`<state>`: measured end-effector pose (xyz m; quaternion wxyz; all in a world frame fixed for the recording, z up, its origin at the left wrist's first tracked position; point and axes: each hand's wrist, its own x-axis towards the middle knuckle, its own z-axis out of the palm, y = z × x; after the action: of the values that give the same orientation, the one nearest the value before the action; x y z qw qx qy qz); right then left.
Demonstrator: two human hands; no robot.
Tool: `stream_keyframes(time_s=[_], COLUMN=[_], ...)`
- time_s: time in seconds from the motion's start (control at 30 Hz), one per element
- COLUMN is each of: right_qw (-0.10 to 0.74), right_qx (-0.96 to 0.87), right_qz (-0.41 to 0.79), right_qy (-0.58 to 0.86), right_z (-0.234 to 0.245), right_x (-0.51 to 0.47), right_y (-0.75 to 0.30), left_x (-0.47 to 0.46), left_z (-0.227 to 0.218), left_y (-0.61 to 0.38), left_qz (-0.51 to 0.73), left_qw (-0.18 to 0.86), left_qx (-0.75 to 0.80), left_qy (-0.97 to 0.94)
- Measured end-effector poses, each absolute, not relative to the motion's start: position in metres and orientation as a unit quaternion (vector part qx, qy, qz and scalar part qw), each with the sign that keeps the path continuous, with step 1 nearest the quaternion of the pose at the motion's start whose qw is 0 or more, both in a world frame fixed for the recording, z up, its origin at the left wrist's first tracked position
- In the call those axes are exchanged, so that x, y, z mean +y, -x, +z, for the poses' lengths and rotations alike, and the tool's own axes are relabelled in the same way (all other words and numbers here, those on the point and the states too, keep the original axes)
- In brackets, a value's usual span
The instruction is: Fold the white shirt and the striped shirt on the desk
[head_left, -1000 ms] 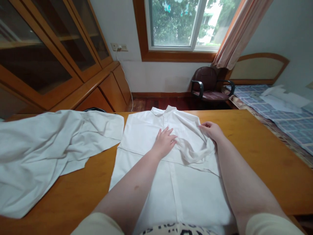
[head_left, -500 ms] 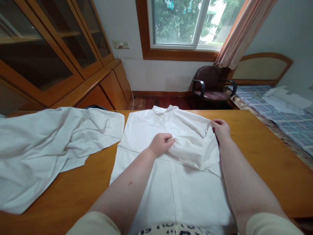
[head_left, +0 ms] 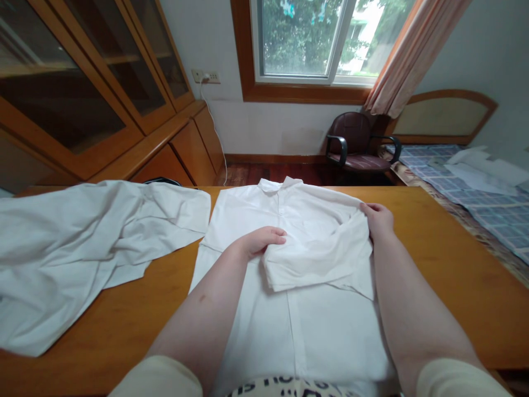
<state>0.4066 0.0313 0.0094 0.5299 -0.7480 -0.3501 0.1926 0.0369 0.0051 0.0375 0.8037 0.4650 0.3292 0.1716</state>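
A white collared shirt (head_left: 330,336) lies front side up on the wooden table, its collar toward the far edge. Its right-hand sleeve (head_left: 318,259) is folded inward across the chest. My left hand (head_left: 264,240) pinches the cuff end of that sleeve near the middle of the shirt. At the shoulder fold on the right, my right hand (head_left: 377,219) grips the cloth between thumb and fingers. The left-hand sleeve is not seen folded over the front. The shirt's lower hem is hidden at the bottom of the view, behind my printed top.
Another white garment (head_left: 95,237) lies rumpled on the left of the wooden table (head_left: 450,275). Beyond are a glass-doored cabinet (head_left: 86,82), a brown armchair (head_left: 355,140) and a bed (head_left: 467,171) with a plaid cover. A white cord (head_left: 217,132) hangs from the wall socket.
My left hand has moved a little left with the cuff, and the sleeve now lies flatter and further across the chest. My right hand has shifted slightly right at the shoulder.
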Motion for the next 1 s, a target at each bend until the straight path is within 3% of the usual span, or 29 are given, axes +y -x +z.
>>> stream_keyframes(time_s=[0.1,0.17,0.37,0.53,0.73,1.0], right_qw=[0.611,0.616,0.522,0.394,0.531,0.562], right_qx=[-0.318,-0.324,-0.368,-0.436,-0.34,-0.337], right_qz=[0.239,0.271,0.294,0.331,0.158,0.186], right_qy=[0.684,0.665,0.711,0.738,0.76,0.732], right_z=[0.003,0.001,0.002,0.003,-0.004,0.001], right_x=[0.036,0.037,0.035,0.032,0.036,0.033], right_y=[-0.41,-0.412,-0.421,-0.424,-0.421,-0.425], left_x=[0.007,0.009,0.012,0.012,0.011,0.011], left_z=[0.033,0.03,0.025,0.024,0.025,0.027], left_y=[-0.04,-0.042,-0.041,-0.039,-0.041,-0.041], left_qz=[0.184,0.193,0.204,0.201,0.216,0.229], left_qw=[0.782,0.776,0.782,0.79,0.793,0.792], left_qx=[0.353,0.361,0.359,0.354,0.376,0.379], left_qy=[-0.48,-0.48,-0.466,-0.458,-0.428,-0.42])
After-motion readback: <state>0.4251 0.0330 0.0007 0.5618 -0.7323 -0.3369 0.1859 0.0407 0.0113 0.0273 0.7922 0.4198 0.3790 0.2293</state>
